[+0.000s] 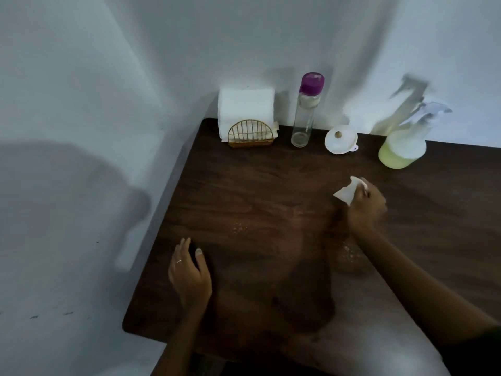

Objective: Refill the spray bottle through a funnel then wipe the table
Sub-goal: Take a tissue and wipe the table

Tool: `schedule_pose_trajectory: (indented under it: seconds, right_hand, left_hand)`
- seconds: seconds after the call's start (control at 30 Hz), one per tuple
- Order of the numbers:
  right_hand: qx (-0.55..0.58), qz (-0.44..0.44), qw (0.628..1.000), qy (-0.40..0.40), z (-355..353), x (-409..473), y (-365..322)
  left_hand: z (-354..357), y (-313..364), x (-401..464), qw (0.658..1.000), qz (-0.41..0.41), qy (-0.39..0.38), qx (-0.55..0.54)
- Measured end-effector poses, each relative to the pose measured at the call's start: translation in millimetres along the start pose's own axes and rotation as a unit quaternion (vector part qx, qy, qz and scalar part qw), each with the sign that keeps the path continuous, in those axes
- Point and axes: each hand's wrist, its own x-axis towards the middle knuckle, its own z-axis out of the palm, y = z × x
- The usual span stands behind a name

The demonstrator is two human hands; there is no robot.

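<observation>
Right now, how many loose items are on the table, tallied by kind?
Bottles: 2, clear purple-capped bottle, spray bottle of yellow-green liquid
White plastic funnel: 1
Gold wire napkin holder: 1
White tissue held in right hand: 1
Total: 5

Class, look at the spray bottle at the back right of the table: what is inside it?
The spray bottle holds pale yellow-green liquid in its lower part. Its upper body and trigger head are blurred, so the exact fill level is unclear.

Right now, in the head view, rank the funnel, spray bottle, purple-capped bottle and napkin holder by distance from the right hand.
From the right hand, which holds a tissue:
1. Funnel, just beyond it; the spray bottle, beyond to the right, is too close to call.
2. Purple-capped bottle, back centre.
3. Napkin holder, back left.
</observation>
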Motion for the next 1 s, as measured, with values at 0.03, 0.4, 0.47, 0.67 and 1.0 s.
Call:
schedule_pose_trajectory:
  seconds: [0.03, 0.4, 0.47, 0.67, 1.0]
  right_hand:
    - [-0.039, -0.041, 0.998, -0.020, 14, 3, 5]
    - [-0.334, -0.343, 0.831, -0.282, 153, -69, 14]
    - [-0.340, -0.424, 0.767, -0.341, 162, -96, 9]
    - [-0.266, -0.595, 0.606, -0.457, 159, -160, 36]
    - [-0.297, -0.498, 0.720, -0.381, 124, 11, 27]
  left_hand:
    - [1, -7, -1, 1.000, 0.020, -0.007, 0.022]
    - [9, -19, -1, 0.995, 0.063, -0.016, 0.081]
    - [10, -19, -1, 0.993, 0.062, -0.011, 0.097]
    - [11, -19, 0, 0.995, 0.047, -0.008, 0.088]
    - [12, -20, -1, 0.995, 0.049, -0.008, 0.089]
